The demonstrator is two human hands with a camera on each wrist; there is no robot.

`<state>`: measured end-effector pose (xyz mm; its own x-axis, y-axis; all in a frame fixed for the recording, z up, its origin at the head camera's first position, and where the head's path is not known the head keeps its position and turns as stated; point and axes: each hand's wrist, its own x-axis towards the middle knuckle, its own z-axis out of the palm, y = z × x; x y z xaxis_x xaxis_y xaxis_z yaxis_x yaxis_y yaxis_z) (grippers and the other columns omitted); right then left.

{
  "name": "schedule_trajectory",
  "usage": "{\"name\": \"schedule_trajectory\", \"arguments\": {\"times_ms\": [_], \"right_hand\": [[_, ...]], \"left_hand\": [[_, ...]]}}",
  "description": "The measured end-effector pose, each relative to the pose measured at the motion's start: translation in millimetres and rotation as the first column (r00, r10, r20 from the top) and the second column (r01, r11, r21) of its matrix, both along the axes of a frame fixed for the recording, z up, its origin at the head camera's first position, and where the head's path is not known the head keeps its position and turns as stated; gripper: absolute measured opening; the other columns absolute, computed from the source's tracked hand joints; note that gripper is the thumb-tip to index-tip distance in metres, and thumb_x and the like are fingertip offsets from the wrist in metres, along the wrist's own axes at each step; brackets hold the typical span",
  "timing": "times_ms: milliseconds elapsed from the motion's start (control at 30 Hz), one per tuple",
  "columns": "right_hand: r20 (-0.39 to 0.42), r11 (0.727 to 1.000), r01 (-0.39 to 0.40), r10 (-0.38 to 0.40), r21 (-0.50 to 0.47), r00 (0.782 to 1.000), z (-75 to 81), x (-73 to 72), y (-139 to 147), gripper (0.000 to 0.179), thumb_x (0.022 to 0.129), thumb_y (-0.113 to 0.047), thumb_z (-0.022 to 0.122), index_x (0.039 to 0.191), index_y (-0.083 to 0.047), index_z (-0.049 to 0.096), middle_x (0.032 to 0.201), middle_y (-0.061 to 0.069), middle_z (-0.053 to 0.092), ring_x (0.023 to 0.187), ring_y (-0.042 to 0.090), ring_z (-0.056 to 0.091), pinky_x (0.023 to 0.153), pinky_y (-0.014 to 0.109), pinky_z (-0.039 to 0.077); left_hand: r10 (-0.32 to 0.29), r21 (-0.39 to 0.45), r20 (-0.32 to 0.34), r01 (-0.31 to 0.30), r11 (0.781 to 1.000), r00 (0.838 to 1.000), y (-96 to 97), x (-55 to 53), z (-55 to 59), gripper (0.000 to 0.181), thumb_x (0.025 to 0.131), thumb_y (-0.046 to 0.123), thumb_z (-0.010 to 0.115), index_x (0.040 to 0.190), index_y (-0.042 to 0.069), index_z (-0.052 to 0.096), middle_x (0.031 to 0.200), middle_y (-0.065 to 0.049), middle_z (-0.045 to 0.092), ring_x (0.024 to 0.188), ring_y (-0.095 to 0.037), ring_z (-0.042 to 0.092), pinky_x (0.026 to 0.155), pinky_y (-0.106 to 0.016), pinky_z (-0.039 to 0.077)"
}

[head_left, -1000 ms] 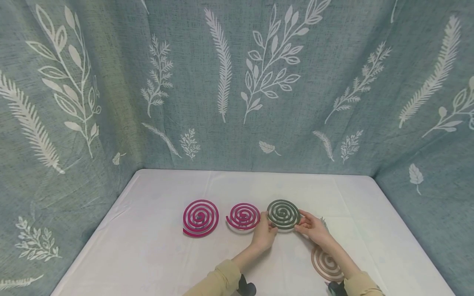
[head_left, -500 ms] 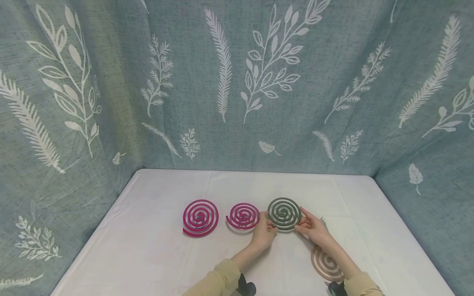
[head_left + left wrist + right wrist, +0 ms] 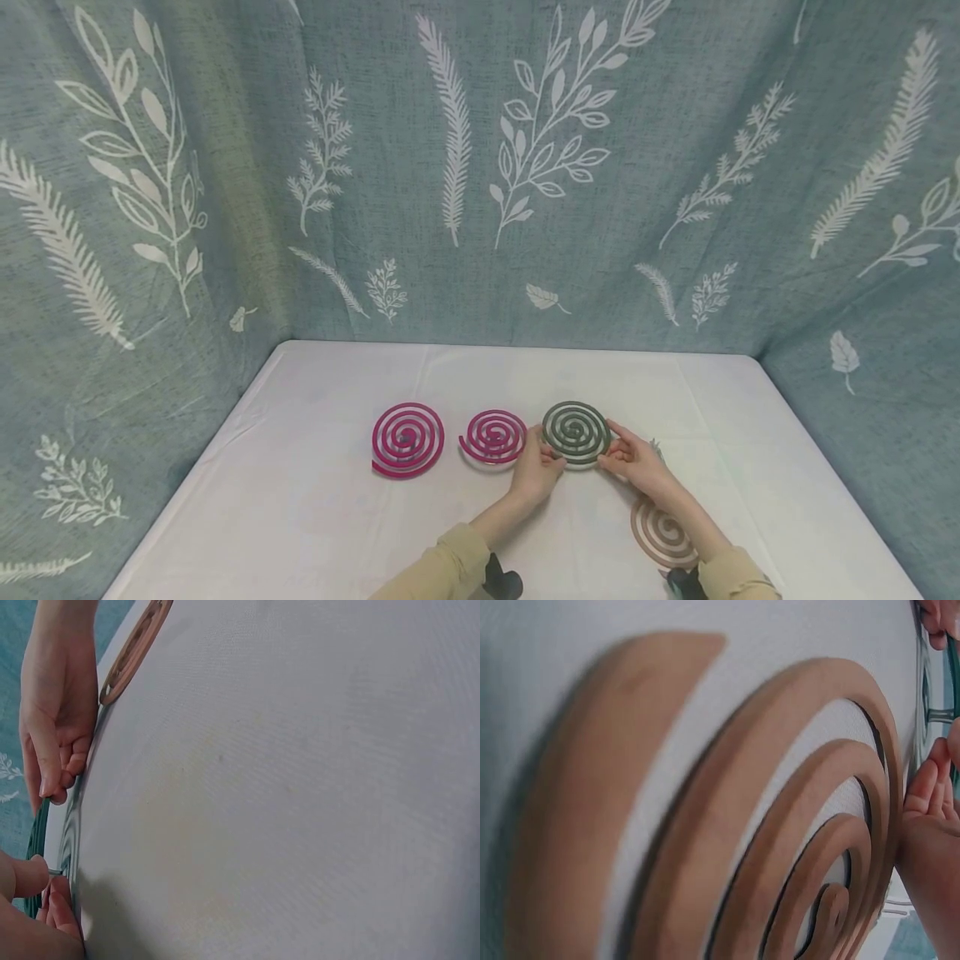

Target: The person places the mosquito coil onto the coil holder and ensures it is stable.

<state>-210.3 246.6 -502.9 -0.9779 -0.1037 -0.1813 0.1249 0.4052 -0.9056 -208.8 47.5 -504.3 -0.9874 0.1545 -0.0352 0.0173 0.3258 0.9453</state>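
A dark green mosquito coil (image 3: 576, 433) is raised above the white table between both hands. My left hand (image 3: 534, 477) pinches its left edge, and my right hand (image 3: 639, 467) pinches the right edge. In the left wrist view, the green coil (image 3: 36, 840) is seen edge-on, with a second green ring shape close to the cloth beneath it. A thin metal piece (image 3: 55, 871) shows between them by the left thumb; the fingers partly hide it. Two pink coils, one at the far left (image 3: 407, 408) and one in the middle (image 3: 480, 421), sit left of the hands.
A brown coil (image 3: 651, 533) lies under the right forearm and is partly covered by it. A small silvery piece (image 3: 657, 451) shows beyond the right wrist. Patterned blue-green curtains (image 3: 480, 292) stand around the white table (image 3: 300, 517).
The far side of the green coil has tipped up slightly, and my right fingertips have risen with its edge. Both hands keep their hold; the pink and brown coils lie as before.
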Motion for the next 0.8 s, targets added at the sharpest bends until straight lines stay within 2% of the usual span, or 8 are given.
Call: {"name": "schedule_trajectory", "arguments": {"times_ms": [300,800], "right_hand": [[0.01,1.0,0.005,-0.005,-0.006,1.0,0.6,-0.9,-0.3,0.073,0.087,-0.017,0.068,0.147,0.0,0.028,0.09,0.001,0.054,0.076,0.006,0.051,0.067,0.016,0.048],[0.016,1.0,0.011,-0.01,-0.006,1.0,-0.2,-0.1,-2.5,0.072,0.087,-0.016,0.068,0.146,0.0,0.03,0.09,0.001,0.053,0.077,0.007,0.05,0.067,0.016,0.047]], "left_hand": [[0.002,-0.03,-0.011,-0.002,1.0,1.0,0.6,2.1,1.3,0.071,0.084,0.002,0.065,0.144,-0.006,0.027,0.092,-0.005,0.053,0.077,-0.008,0.05,0.066,-0.016,0.045],[0.014,-0.006,-0.026,-0.014,1.0,1.0,-2.0,4.1,1.0,0.069,0.082,0.001,0.067,0.141,-0.009,0.032,0.09,-0.007,0.054,0.074,-0.008,0.051,0.066,-0.015,0.046]]}}
